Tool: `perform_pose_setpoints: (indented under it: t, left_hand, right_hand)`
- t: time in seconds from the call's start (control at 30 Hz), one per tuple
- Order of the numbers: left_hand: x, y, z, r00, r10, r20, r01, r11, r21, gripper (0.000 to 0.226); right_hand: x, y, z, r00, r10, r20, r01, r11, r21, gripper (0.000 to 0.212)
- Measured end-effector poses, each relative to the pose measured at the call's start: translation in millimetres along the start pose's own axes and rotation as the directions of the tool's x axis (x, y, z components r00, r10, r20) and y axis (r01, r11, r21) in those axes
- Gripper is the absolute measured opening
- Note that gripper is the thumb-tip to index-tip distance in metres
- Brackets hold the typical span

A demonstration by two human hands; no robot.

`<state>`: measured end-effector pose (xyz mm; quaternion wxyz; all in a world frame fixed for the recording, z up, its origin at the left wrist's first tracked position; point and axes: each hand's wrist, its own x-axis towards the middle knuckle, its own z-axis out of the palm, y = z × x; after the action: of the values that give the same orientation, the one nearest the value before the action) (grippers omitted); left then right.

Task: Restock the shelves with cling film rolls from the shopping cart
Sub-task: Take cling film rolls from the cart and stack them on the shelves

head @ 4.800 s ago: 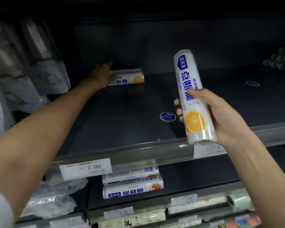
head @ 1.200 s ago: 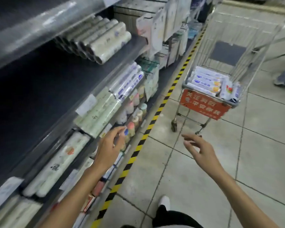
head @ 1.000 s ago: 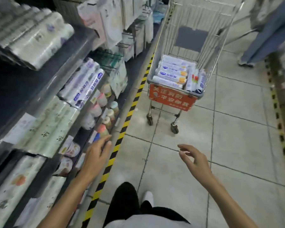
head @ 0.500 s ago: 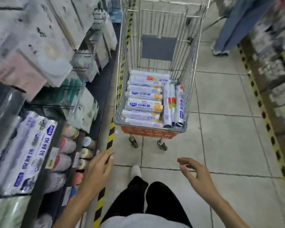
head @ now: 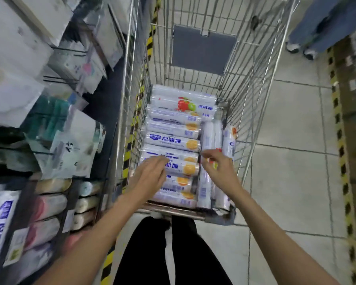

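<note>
A wire shopping cart (head: 130, 112) stands right in front of me, its floor packed with white cling film rolls (head: 173, 140) printed with blue text and orange slices. Several lie crosswise in a stack; a few more rolls (head: 211, 136) lie lengthwise along the right side. My left hand (head: 150, 175) hovers palm down over the near crosswise rolls, fingers spread, holding nothing. My right hand (head: 218, 171) reaches over the lengthwise rolls with fingers curled apart and empty. Whether either hand touches a roll is unclear from the blur.
Store shelves (head: 49, 140) with bagged and rolled goods run along the left, close to the cart. A yellow-black floor stripe (head: 130, 145) runs beside them. Another person's legs in blue trousers (head: 325, 23) stand at the far right. Tiled floor (head: 286, 182) lies to the right.
I turned away from the shelf, where I had held a roll, and walked up to the cart. In the last half second both empty hands reached forward and down into it.
</note>
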<state>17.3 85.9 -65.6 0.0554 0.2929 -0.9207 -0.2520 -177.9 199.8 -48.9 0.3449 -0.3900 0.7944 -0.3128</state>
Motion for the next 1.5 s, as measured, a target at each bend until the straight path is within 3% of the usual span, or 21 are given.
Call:
perform_pose_setpoints:
  t: [0.07, 0.17, 0.27, 0.37, 0.47, 0.63, 0.7, 0.83, 0.9, 0.97, 1.03, 1.1, 1.2, 1.3, 1.4, 1.5]
  left_hand:
    - [26.1, -12.3, 21.8, 0.988, -0.059, 0.140, 0.055, 0.998, 0.038, 0.039]
    - [46.0, -27.0, 47.3, 0.934, -0.140, 0.328, 0.093, 0.984, 0.154, 0.062]
    - [53.8, -34.7, 62.4, 0.919, -0.136, 0.370, 0.054, 0.974, 0.222, 0.066]
    - [55.7, -38.3, 65.4, 0.911, -0.123, 0.394, 0.032, 0.973, 0.230, 0.063]
    - [54.7, -39.6, 63.6, 0.907, -0.096, 0.410, -0.029, 0.957, 0.289, 0.060]
    - [50.6, -43.1, 53.0, 0.903, -0.058, 0.425, -0.084, 0.948, 0.308, 0.057]
    - [47.4, -42.3, 47.0, 0.902, -0.097, 0.422, -0.032, 0.957, 0.290, 0.056]
    - [36.8, -42.8, 29.5, 0.922, -0.139, 0.362, 0.034, 0.959, 0.282, 0.050]
    - [28.7, -40.6, 12.1, 0.933, -0.190, 0.307, 0.126, 0.969, 0.214, 0.053]
    - [19.5, -37.5, -7.5, 0.912, -0.318, 0.257, 0.324, 0.946, 0.022, 0.053]
    - [9.9, -34.5, -28.6, 0.852, -0.461, 0.249, 0.516, 0.821, -0.245, 0.049]
    - [0.1, -33.4, -47.4, 0.799, -0.531, 0.281, 0.592, 0.614, -0.523, 0.032]
    - [-19.2, -23.0, -83.2, 0.734, -0.595, 0.328, 0.555, 0.247, -0.794, 0.017]
    - [-42.5, -4.4, -112.0, 0.682, -0.639, 0.356, 0.404, -0.076, -0.911, 0.037]
    - [-77.3, 15.7, -135.1, 0.638, -0.719, 0.277, 0.189, -0.203, -0.961, 0.015]
    - [-126.7, 38.8, -157.3, 0.549, -0.815, 0.186, 0.012, -0.215, -0.977, 0.021]
  right_hand:
    - [50.3, 5.1, 9.4, 0.998, -0.028, 0.061, 0.033, 0.996, -0.087, 0.030]
    - [112.4, 14.5, 34.3, 0.980, -0.050, 0.192, 0.097, 0.966, -0.239, 0.041]
    - [148.7, 19.5, 61.6, 0.960, -0.063, 0.274, 0.175, 0.896, -0.407, 0.051]
    - [165.5, 20.3, 77.4, 0.959, -0.108, 0.261, 0.236, 0.813, -0.532, 0.053]
    - [175.7, 17.1, 85.2, 0.965, -0.057, 0.257, 0.217, 0.724, -0.655, 0.054]
    - [181.8, 5.2, 85.6, 0.965, 0.016, 0.261, 0.170, 0.718, -0.675, 0.049]
    - [180.8, 4.6, 85.5, 0.963, 0.040, 0.265, 0.154, 0.726, -0.670, 0.049]
    - [182.1, -1.2, 78.7, 0.932, 0.151, 0.330, 0.162, 0.640, -0.751, 0.046]
    - [176.5, -9.0, 67.8, 0.918, 0.164, 0.361, 0.141, 0.715, -0.684, 0.044]
    - [163.9, -21.2, 51.1, 0.922, 0.097, 0.374, 0.123, 0.843, -0.523, 0.032]
    - [142.7, -38.3, 31.4, 0.923, 0.117, 0.366, 0.007, 0.947, -0.321, 0.028]
    - [120.5, -54.9, 12.7, 0.920, 0.143, 0.364, -0.131, 0.990, -0.057, 0.041]
    - [84.6, -89.5, -2.3, 0.902, 0.106, 0.420, -0.244, 0.925, 0.290, 0.037]
    - [47.3, -129.4, 2.3, 0.837, 0.003, 0.547, -0.346, 0.778, 0.525, 0.033]
    - [10.7, -167.6, 21.6, 0.732, -0.114, 0.672, -0.449, 0.661, 0.601, 0.038]
    - [-26.0, -205.2, 45.5, 0.618, -0.208, 0.758, -0.488, 0.654, 0.578, 0.030]
